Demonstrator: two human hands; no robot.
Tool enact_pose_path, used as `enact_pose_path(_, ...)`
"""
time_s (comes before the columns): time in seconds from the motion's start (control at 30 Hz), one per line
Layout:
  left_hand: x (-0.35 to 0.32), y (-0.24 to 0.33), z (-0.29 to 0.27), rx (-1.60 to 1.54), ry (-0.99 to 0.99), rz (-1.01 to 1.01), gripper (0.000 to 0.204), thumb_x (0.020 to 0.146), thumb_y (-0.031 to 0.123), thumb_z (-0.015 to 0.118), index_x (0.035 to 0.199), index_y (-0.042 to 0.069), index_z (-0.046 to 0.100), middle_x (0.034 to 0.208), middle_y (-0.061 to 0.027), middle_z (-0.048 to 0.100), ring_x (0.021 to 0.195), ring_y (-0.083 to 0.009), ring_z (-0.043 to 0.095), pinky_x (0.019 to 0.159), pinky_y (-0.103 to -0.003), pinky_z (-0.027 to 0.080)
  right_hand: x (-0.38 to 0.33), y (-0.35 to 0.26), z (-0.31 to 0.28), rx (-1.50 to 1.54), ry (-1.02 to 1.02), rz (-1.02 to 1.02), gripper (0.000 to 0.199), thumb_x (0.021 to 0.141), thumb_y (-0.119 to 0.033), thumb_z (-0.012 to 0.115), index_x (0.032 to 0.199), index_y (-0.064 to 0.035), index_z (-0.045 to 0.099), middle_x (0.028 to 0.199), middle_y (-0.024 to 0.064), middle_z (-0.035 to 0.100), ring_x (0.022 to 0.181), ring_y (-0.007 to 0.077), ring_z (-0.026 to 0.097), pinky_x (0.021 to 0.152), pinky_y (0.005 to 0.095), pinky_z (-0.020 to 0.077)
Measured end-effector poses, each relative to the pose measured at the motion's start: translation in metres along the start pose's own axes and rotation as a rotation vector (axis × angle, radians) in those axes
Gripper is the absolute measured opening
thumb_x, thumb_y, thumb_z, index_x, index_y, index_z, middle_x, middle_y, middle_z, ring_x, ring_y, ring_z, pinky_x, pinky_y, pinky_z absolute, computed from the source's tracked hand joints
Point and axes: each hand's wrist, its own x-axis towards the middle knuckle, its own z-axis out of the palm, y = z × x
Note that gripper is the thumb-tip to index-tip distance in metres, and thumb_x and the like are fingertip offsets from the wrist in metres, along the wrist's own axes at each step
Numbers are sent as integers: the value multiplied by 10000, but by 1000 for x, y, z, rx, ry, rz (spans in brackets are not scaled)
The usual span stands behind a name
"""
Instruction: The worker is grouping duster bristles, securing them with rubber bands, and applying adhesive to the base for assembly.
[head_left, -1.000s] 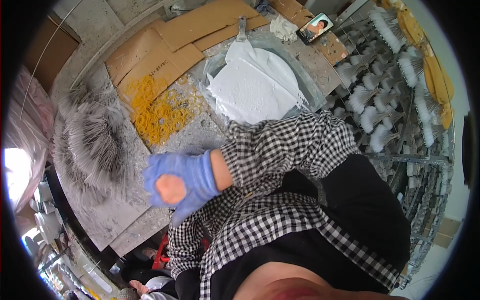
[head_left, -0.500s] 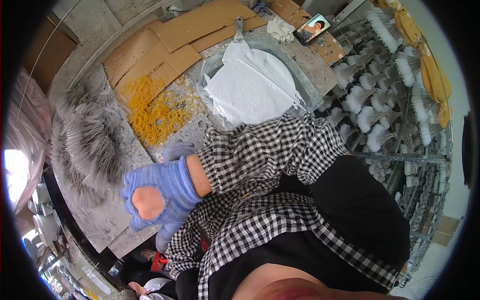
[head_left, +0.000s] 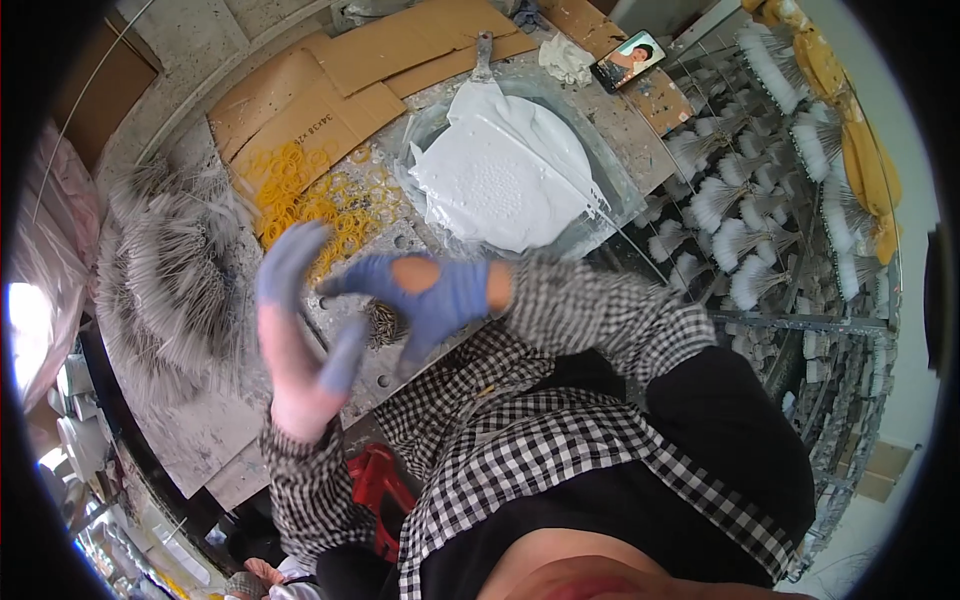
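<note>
My left hand [head_left: 287, 345], in a blue glove with a pale palm, is raised above the bench's near left part. Its fingers and thumb are spread apart, with nothing between them. To its right my right hand [head_left: 440, 295], in a blue glove with a hole on its back, reaches leftward with fingers and thumb apart. A round bundle of thin sticks [head_left: 385, 325], seen end-on, stands between the two hands, close under the right fingers. Motion blur hides whether those fingers touch it. Below lies a grey plate with round holes [head_left: 383, 381].
Yellow rubber bands [head_left: 290, 190] are heaped beyond my hands. Bristle-like grey bundles [head_left: 180, 280] lie left. White paste [head_left: 510, 175] with a scraper [head_left: 484, 60] fills a plastic-lined area. Cardboard [head_left: 360, 50], a phone [head_left: 628, 62] and a rack of white-tipped brushes [head_left: 740, 210] surround it.
My right hand has moved right and turned, its fingers now around the stick bundle's edge. My left hand, mostly hidden before, has come out to the left. The bundle now shows.
</note>
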Motion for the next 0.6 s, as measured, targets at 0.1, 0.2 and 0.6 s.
enact_pose_path(0.1,34,2,42,306,-194,176,476,819,194,669,1258,14,630,1207,-218,652,1220,-384,583,1066,-465,447,10,24,71,443,228,-46,691,859,-352,757,1406,-8,515,1319,213,609,1201,329,594,1075,416,474)
enact_pose_path(0.2,45,8,45,577,-955,-248,382,873,270,675,1150,7,690,987,-213,696,1002,-376,666,918,-433,525,21,24,76,447,237,-69,658,864,-349,751,1384,-10,531,1304,208,616,1192,326,597,1066,415,479)
enact_pose_path(0.6,35,-2,52,381,-740,-220,366,914,336,673,1083,16,726,912,-213,716,880,-344,712,828,-422,554,15,35,75,408,272,-84,534,885,-338,727,1295,-22,597,1243,188,642,1157,312,606,1029,408,498)
